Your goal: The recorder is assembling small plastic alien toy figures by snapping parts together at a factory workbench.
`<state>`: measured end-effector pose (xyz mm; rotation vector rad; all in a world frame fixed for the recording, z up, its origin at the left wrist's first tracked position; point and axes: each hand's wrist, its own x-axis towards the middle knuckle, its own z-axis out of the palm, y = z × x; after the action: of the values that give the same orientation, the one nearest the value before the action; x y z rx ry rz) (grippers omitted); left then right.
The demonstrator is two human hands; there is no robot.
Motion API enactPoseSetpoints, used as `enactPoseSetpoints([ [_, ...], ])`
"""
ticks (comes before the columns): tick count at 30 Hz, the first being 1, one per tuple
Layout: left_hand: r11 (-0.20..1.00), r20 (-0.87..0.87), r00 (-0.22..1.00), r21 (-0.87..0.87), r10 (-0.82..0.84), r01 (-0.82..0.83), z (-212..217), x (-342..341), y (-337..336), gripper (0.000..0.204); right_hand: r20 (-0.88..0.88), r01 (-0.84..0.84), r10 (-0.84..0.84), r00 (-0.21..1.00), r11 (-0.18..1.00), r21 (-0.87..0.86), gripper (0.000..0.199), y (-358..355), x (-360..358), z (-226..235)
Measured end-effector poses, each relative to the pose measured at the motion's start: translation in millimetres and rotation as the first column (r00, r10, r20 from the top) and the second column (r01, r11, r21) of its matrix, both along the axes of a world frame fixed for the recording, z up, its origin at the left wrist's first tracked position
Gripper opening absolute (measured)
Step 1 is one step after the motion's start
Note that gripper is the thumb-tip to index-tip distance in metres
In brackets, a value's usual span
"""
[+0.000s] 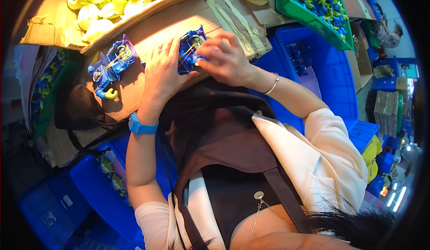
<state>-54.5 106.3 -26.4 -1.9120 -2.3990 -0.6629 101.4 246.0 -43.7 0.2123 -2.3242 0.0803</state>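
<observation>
A: Both hands are in on the same piece. The left hand (162, 71) lies flat over the near side of a blue plastic toy chassis (190, 48), fingers spread and pressing it onto the cardboard-covered desk (152, 30). A blue wristwatch (141, 126) sits on that wrist.

B: And the right hand (226, 61)?

A: Fingers pinched together at the chassis's right edge, thumb and fingertips closed on the toy where yellow wires show. A thin bracelet (272, 85) circles that wrist.

B: Room to move?

A: Tight. The chassis sits near the desk's front edge, right above the person's lap. To the left there is bare cardboard, then a second blue chassis (112, 61) lying well apart from the hands, with a small yellow hook-shaped part (110, 94) just in front of it. To the right, taped cardboard flaps (237, 17) run up to the desk's corner, and past it the surface drops off into a big blue bin (331, 71).

B: Containers around?

A: A cardboard box of pale yellow moulded pieces (107, 4) at the far left of the desk. A green crate (309, 12) heaped with small blue and yellow parts at the upper right. Below the desk on the left, another blue crate (98, 183). Flattened brown cartons (385, 111) stand stacked at the far right.
</observation>
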Motion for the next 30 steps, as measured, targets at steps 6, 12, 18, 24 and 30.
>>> enactPoseSetpoints([
  [6,1.000,0.006,1.000,0.019,0.002,-0.002,-2.4,-2.0,-2.5,0.090,0.112,-0.271,0.251,0.962,0.934,0.231,0.019,-7.9,26.3,-16.8],
  [12,0.993,0.051,0.997,0.101,-0.059,0.053,23.7,-3.6,-12.5,0.081,0.170,-0.045,0.132,0.977,0.898,-0.438,0.081,25.5,5.6,25.6],
  [18,0.995,0.194,0.977,-0.024,-0.088,0.094,22.5,-8.0,-12.9,0.060,0.280,-0.141,0.320,0.905,0.847,-0.512,0.103,45.3,-33.4,14.5],
  [24,0.982,0.444,0.893,-0.125,-0.071,0.140,35.2,-9.7,-9.8,0.048,0.327,-0.008,0.100,0.940,0.963,-0.269,0.111,32.3,-21.1,40.2],
  [30,0.995,0.250,0.965,-0.084,0.078,-0.059,31.8,4.1,3.9,0.029,0.374,0.068,0.001,0.928,0.983,-0.173,0.115,21.0,-21.4,61.2],
])
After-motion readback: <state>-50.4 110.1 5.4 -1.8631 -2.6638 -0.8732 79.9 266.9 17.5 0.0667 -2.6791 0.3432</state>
